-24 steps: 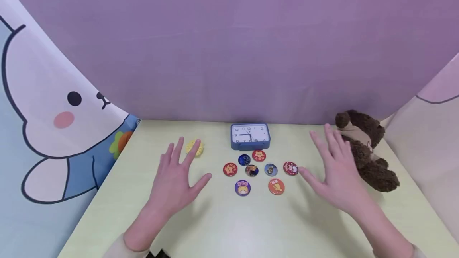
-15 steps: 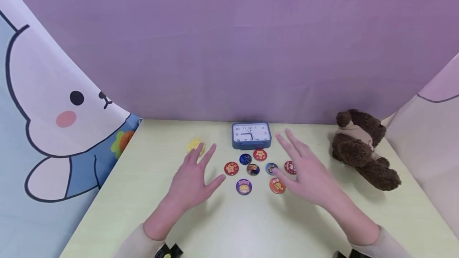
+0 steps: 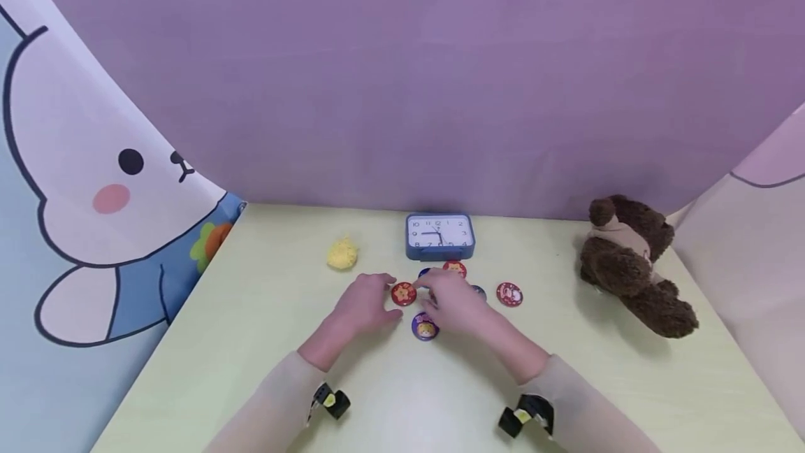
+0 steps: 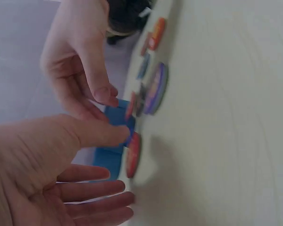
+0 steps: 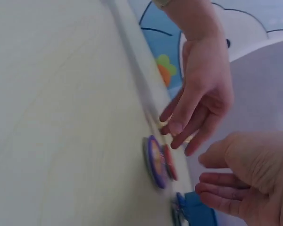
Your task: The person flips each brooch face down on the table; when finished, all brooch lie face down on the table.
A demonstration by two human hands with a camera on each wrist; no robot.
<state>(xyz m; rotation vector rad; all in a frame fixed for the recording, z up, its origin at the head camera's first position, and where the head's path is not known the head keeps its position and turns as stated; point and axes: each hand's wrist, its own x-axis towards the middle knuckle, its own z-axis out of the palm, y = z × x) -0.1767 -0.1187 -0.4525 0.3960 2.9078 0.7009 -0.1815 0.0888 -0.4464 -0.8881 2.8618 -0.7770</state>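
Note:
A red pin badge with a star figure [image 3: 404,293] lies flat on the table between my two hands. My left hand [image 3: 363,305] is just left of it, fingers loosely bent and thumb apart, with nothing held. My right hand [image 3: 460,305] hovers over the middle of the badge group, relaxed fingers pointing at the red badge. Just below lies a purple badge [image 3: 425,327]. Partly hidden by the right hand are a dark blue badge [image 3: 424,272] and a light blue one [image 3: 481,292]. An orange badge [image 4: 156,34] shows in the left wrist view but is covered in the head view.
A blue alarm clock [image 3: 439,247] stands behind the badges. Another red badge [image 3: 455,268] lies in front of it, and one more red badge [image 3: 510,294] lies to the right. At the left is a small yellow object [image 3: 342,254]; a brown teddy bear [image 3: 622,264] lies far right.
Both hands have come inward and lower, from spread apart above the table to either side of the red star badge. Badges, clock and bear look unmoved.

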